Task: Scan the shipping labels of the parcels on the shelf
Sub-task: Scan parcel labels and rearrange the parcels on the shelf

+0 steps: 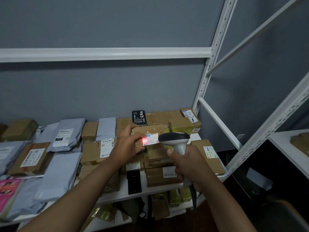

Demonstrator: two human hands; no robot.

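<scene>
The left hand (127, 144) has its grip curled round a brown box (147, 131), thumb in front and fingers behind, holding it tilted up above the other parcels. The right hand (185, 163) is closed tight on the handle of a grey scanner (175, 139). The scanner's head sits just beside the box's white label (151, 139), where a red light glows. Below lie more boxes and grey mailers (66, 136) on the white shelf (150, 188).
</scene>
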